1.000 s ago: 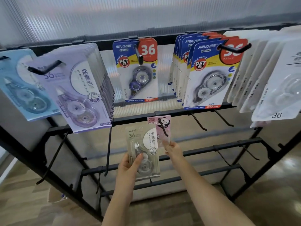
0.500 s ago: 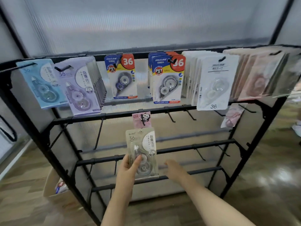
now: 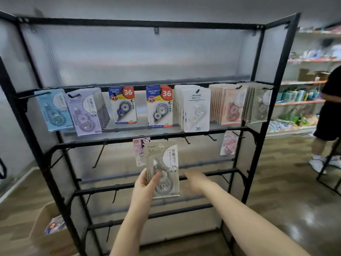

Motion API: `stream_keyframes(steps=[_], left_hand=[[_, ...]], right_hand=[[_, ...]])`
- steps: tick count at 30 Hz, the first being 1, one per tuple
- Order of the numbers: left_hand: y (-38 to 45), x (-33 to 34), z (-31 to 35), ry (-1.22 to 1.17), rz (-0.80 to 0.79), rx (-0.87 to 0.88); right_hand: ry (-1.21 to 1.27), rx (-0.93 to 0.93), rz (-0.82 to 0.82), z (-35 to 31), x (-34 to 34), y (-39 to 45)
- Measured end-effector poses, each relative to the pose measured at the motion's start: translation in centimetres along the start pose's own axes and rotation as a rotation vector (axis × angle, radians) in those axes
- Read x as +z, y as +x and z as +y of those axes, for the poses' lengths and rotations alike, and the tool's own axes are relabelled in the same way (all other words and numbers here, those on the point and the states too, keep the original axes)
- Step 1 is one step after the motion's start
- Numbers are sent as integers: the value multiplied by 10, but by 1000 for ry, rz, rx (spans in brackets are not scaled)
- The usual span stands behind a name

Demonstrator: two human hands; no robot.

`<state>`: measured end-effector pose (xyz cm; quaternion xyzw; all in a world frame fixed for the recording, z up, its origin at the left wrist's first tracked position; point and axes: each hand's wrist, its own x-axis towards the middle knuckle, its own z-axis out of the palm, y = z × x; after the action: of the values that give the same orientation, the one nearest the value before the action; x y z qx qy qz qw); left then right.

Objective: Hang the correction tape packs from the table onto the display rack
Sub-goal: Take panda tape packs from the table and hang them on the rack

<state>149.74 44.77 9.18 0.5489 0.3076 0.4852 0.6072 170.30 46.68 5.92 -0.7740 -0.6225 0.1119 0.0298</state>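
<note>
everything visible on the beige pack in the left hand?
The beige carded correction tape pack is a flat card with a clear blister over a translucent grey dispenser. It bears a "36" at top left, a white panel with dark characters at right and a round emblem. Held upright, tilted slightly, before the black metal display rack, it is gripped low by the left hand, thumb on the blister.

The right hand [image 3: 195, 182] is motion-blurred, so how its fingers lie cannot be told. The held grey pack [image 3: 163, 168] covers part of the pink panda pack [image 3: 138, 154] hanging behind it. At the right edge a person [image 3: 330, 111] is cut off, and the far shelves [image 3: 306, 82] are a blur
</note>
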Motion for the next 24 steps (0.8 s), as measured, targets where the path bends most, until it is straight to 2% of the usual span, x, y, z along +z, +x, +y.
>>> stream_keyframes(steps=[8, 18, 24], left_hand=[[0, 41, 18, 3, -53, 53], [19, 117, 28, -24, -206, 78], [51, 172, 11, -55, -298, 68]], right_hand=[[96, -98, 61, -3, -37, -21], [8, 54, 138, 105, -63, -17], [87, 175, 179, 156, -87, -21]])
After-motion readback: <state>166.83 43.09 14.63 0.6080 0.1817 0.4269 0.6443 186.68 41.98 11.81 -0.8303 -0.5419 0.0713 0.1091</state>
